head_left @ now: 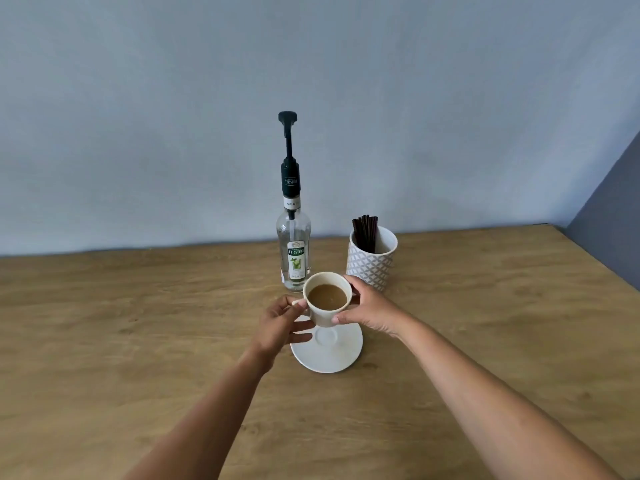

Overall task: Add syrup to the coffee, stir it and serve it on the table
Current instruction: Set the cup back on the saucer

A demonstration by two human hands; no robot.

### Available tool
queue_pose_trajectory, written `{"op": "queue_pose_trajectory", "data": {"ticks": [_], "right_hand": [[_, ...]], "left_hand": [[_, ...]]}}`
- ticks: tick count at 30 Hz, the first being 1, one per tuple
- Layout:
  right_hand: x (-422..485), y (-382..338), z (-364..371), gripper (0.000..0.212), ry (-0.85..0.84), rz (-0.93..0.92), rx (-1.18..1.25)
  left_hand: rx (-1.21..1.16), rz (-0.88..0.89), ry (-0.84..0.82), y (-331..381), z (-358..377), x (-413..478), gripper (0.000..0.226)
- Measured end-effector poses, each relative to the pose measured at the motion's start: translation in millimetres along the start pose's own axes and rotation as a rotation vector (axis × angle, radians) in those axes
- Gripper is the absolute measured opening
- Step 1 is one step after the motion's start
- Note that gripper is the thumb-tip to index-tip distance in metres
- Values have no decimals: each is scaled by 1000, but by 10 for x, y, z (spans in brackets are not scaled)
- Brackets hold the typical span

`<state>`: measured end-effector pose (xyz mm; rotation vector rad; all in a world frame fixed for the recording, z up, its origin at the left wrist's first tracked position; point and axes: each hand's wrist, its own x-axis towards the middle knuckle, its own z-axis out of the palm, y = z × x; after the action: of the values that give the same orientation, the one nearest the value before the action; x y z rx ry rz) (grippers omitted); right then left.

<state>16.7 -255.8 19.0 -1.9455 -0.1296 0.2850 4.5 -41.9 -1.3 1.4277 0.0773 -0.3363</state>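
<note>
A white cup (323, 315) of light brown coffee hangs just above a white saucer (329, 351) on the wooden table. My left hand (284, 323) grips the cup's left side, near a small handle. My right hand (369, 306) holds its right side, thumb at the front and fingers round the back. Directly behind the cup stands a clear syrup bottle (293, 251) with a tall black pump (289, 147), its head raised. The bottle looks nearly empty.
A white patterned pot (370, 263) holding several dark stir sticks (364, 232) stands to the right of the bottle, just behind my right hand. The wooden table (138, 323) meets a blue-grey wall at the back, with a darker wall at the right.
</note>
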Motion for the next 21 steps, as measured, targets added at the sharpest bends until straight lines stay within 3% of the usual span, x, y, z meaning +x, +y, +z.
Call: {"op": "queue_pose_trajectory", "data": {"ticks": [10,21], "right_hand": [[-45,339,168,82,25,85,-30],[-55,506,237,91,18,125,1]], "left_hand": [[246,7,13,-315,-73,55,18],[324,10,40,-482,-106,117,16]]}}
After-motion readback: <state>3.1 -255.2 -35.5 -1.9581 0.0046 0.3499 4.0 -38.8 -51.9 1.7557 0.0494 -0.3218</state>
